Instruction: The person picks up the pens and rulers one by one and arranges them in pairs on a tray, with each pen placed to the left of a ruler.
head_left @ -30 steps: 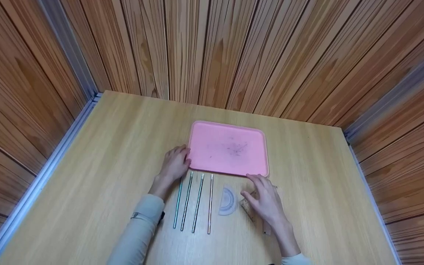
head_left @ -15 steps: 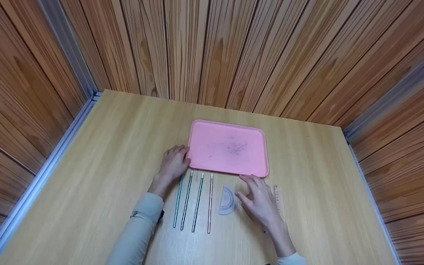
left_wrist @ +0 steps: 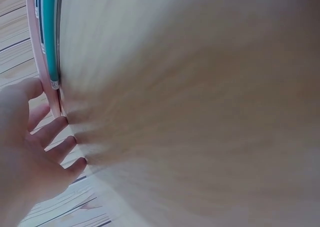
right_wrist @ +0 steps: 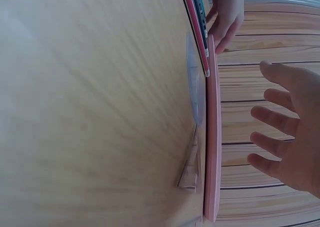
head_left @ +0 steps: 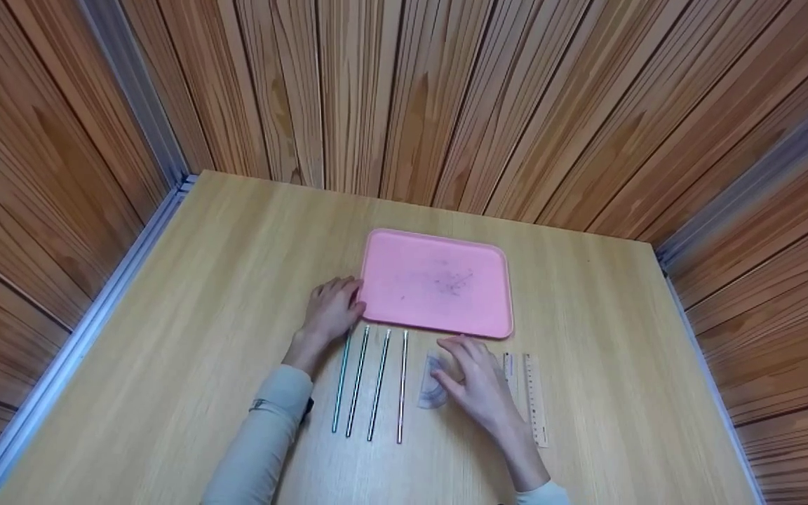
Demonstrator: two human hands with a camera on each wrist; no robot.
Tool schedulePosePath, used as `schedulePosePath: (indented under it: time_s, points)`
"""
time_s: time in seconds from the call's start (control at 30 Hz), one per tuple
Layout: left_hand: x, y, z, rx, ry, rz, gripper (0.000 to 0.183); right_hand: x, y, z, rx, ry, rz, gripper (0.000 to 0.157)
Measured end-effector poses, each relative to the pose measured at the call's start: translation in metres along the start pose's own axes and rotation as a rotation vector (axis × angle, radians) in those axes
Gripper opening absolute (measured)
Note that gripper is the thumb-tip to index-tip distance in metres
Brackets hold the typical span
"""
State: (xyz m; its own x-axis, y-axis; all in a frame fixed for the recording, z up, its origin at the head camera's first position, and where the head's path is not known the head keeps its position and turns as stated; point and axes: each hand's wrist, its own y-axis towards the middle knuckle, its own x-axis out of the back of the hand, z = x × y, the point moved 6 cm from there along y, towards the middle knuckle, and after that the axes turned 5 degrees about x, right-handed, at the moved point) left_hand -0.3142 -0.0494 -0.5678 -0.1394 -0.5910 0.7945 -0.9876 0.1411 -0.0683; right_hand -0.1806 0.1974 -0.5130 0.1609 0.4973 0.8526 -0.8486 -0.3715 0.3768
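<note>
Touches left edge of pink tray with spread left hand; holds wide-fingered right hand near the tray's front edge, by protractor. Has tabletop stretching either side; in front, pencils, ruler with illegible markings.

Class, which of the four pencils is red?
The rightmost pencil in the head view, beside the protractor: only it is red; the other three look teal or dark.

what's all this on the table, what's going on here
A person's left hand rests at the left edge of a pink tray. The right hand, holding nothing, hovers by the protractor. Four pencils lie side by side in front of the tray, a ruler farther right.
</note>
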Motion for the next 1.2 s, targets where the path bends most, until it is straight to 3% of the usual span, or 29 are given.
schedulePosePath:
  time_s: [0.23, 0.57, 0.8, 1.2]
  points:
    - [-0.001, 0.002, 0.001, -0.014, 0.025, -0.019, 0.05, -0.012, 0.005, 0.019, 0.034, 0.015, 0.026, 0.047]
    - [-0.002, 0.002, 0.005, -0.001, 0.002, -0.009, 0.051, -0.034, 0.013, 0.049, 0.081, -0.026, 0.17, 0.044]
    - [-0.001, 0.001, 0.004, 0.001, -0.025, -0.018, 0.051, -0.047, 0.017, 0.069, 0.139, -0.049, 0.165, 0.039]
    - [-0.003, 0.001, 0.006, 0.02, -0.035, 0.0, 0.05, -0.067, 0.02, 0.095, 0.182, -0.06, 0.226, 0.033]
